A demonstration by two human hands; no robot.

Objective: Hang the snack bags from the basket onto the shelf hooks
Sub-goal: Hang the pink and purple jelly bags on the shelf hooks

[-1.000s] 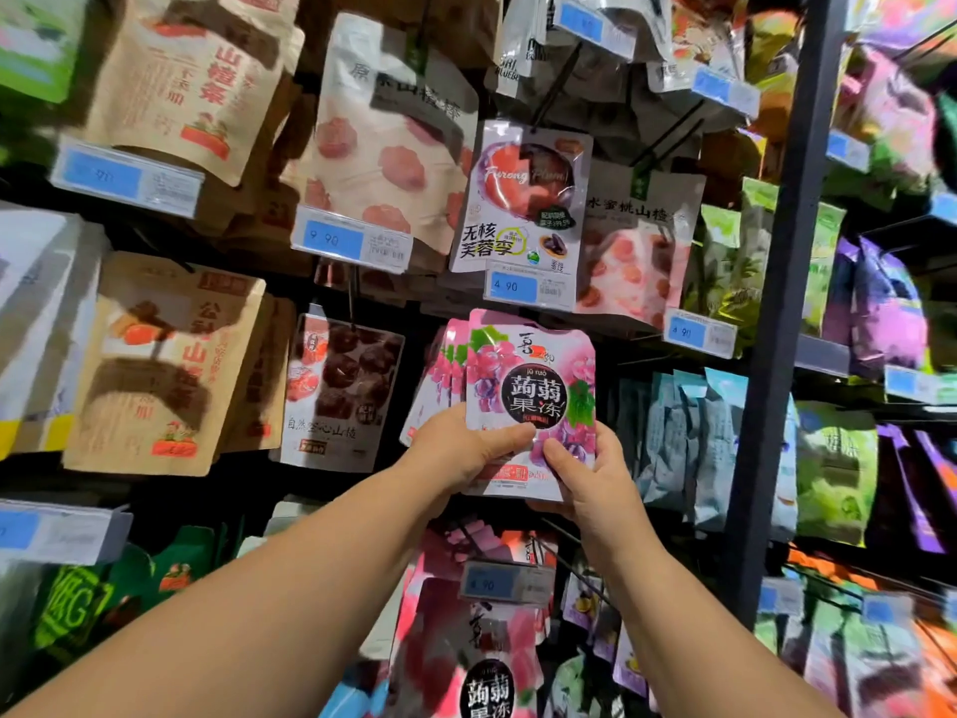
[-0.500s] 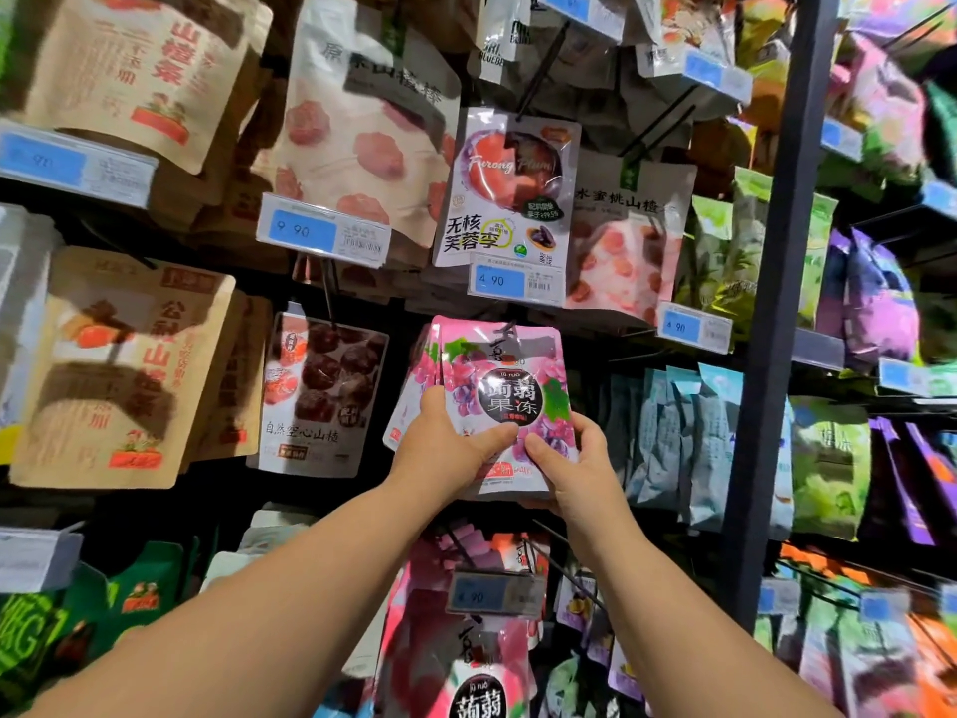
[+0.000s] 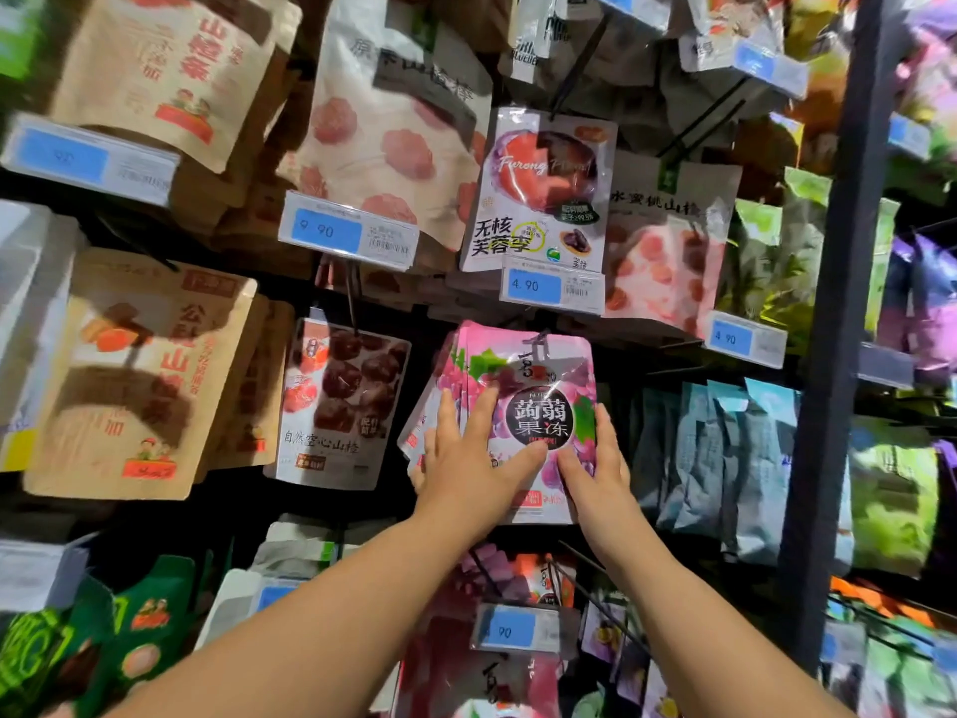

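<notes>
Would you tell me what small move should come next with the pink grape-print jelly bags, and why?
Probably nudge the pink grape-print jelly bags rightward with the left hand to square them. The rear bags fan out leftward behind the front one, while the right hand lies flat along its right edge, apparently placed to act as a stop.

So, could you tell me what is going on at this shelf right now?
A person is stocking a rack of hanging snack bags. The left hand and right hand lie flat, fingers straight, on the front pink jelly bag of a small bunch, just below a 4.90 price tag. Whether the bunch already hangs securely is unclear.
</notes>
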